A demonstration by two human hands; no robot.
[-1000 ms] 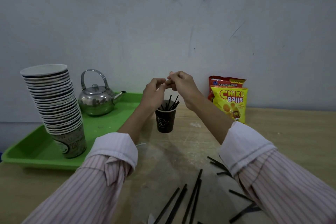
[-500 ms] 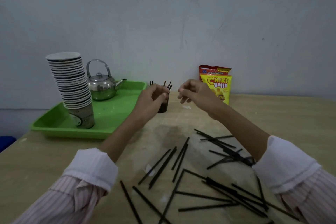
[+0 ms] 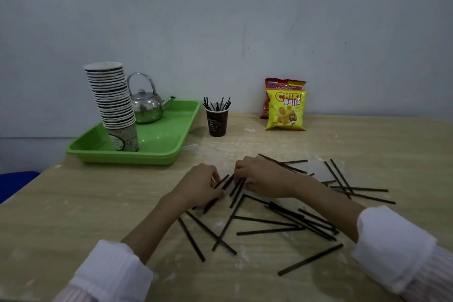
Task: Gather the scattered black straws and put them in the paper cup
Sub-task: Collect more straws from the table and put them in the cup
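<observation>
Fingers first: the left hand [image 3: 199, 185] is down on the table [image 3: 98, 203], its fingers [image 3: 215, 176] curled in and touching the near ends of a few black straws [image 3: 267, 222], though whether they truly pinch one I cannot tell. Right beside it, the right hand [image 3: 262, 179] lies palm-down, fingers [image 3: 239, 174] bent and pressed onto a small bunch of straws that slants between the two hands. A firm grip there? Can't call it from this angle.

Out from the hands, straws lie scattered flat across the table, many crossing one another, most toward the near and right side, one lone straw [image 3: 310, 259] lying apart at the near edge of the spread. Both forearms reach in from white cuffs [image 3: 112, 274] on striped sleeves.

Further back, the dark paper cup [image 3: 217, 122] stands upright near the wall, well apart from the hands, with a bundle of straws [image 3: 217, 103] standing in it. Just left of it, a green tray [image 3: 137, 155] carries a tall stack of cups [image 3: 112, 103] and a metal kettle [image 3: 145, 105]. To the right, two snack bags [image 3: 285, 110] lean at the wall.
</observation>
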